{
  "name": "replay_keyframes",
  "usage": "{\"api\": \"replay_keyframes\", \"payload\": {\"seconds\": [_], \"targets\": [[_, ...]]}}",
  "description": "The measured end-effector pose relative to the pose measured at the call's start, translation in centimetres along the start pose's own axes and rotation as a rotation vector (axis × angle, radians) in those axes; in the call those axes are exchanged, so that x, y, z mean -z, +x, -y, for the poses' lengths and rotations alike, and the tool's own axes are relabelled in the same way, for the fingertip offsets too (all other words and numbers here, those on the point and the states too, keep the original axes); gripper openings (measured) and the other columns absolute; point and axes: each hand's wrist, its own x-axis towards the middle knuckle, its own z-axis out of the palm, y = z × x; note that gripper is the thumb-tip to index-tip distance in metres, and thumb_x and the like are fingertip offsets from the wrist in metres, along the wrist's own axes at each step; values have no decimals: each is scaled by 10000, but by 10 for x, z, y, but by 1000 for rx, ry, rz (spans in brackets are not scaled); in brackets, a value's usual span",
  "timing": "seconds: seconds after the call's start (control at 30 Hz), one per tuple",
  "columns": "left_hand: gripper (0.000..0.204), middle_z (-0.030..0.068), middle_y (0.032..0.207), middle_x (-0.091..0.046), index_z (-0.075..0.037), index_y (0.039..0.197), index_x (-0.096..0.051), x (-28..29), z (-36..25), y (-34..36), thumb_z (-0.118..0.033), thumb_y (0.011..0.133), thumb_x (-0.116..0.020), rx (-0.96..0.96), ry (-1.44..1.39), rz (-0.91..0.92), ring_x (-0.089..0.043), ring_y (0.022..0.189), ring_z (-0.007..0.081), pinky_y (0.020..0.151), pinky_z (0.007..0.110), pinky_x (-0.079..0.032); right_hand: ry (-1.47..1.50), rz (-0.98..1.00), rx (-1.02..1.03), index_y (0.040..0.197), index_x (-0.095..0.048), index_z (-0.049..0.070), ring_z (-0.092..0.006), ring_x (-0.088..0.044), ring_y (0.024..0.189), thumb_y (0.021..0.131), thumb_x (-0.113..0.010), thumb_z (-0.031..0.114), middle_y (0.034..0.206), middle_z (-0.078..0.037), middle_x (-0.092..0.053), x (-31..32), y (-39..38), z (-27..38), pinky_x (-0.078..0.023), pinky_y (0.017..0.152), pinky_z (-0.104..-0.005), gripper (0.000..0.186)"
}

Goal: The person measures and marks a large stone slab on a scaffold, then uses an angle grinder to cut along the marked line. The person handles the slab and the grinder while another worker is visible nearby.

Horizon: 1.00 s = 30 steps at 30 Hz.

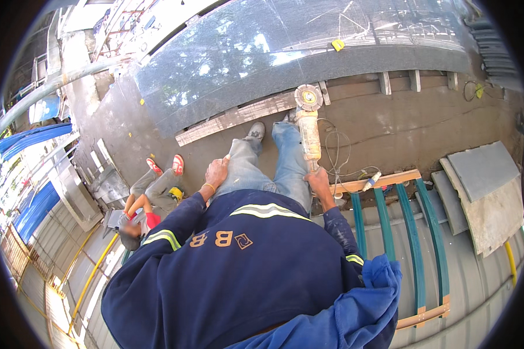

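My right hand is closed around the rear end of an angle grinder. The tool's worn, pale yellow body points away from me beside my right leg, with a round disc at its far end. Against my left thigh rests my left hand, its fingers curled; whatever they may hold is hidden. Beyond my shoes lies a large dark glossy slab, its near edge above wooden supports. A yellow tape measure sits on the slab.
A person sits at my left. Right of me stands a green-slatted wooden frame, with a cable and plug beside it. Grey sheets lean farther right. Wooden blocks project under the slab's near edge.
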Motion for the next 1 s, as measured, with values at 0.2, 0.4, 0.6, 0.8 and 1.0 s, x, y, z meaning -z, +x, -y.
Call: {"api": "replay_keyframes", "payload": {"seconds": [0.2, 0.4, 0.6, 0.8, 1.0], "targets": [[293, 258, 817, -624, 19, 1216, -582, 29, 72, -95, -149, 1062, -396, -807, 124, -261, -625, 760, 462, 735, 555, -500, 234, 242, -59, 843, -655, -54, -167, -556, 679, 710, -738, 149, 727, -40, -589, 35, -90, 28, -477, 656, -372, 257], [571, 298, 709, -508, 60, 801, -562, 72, 0, -98, -404, 1094, -404, -144, -227, -290, -488, 669, 454, 646, 515, -384, 152, 256, -68, 943, -646, -69, -169, -566, 740, 733, -719, 126, 789, -58, -617, 21, -89, 36, -479, 704, -348, 296], [574, 209, 606, -429, 57, 730, -480, 104, -18, -82, -409, 1065, -503, -203, -317, -413, -375, 572, 259, 595, 466, -338, 74, 176, 15, 974, -653, -88, -310, -656, 760, 733, -710, 154, 829, -165, -690, -3, -51, 5, -508, 739, -423, 346], [287, 8, 727, -548, -61, 918, -584, 178, -113, 42, -329, 989, -660, -287, -1092, 48, -550, 568, 128, 497, 283, -472, -180, -46, 179, 967, -664, -76, -492, -678, 890, 710, -703, 185, 876, -302, -694, 22, 42, 51, -534, 778, -519, 368], [756, 204, 1380, -537, -15, 1499, -357, 169, -222, 237, -466, 968, -651, -464, -1147, 753, -574, 1261, 337, 1053, 543, -486, -29, 77, 415, 902, -651, -80, -468, -683, 830, 684, -719, 191, 800, -292, -674, 16, 189, 182, -528, 741, -509, 355]]}}
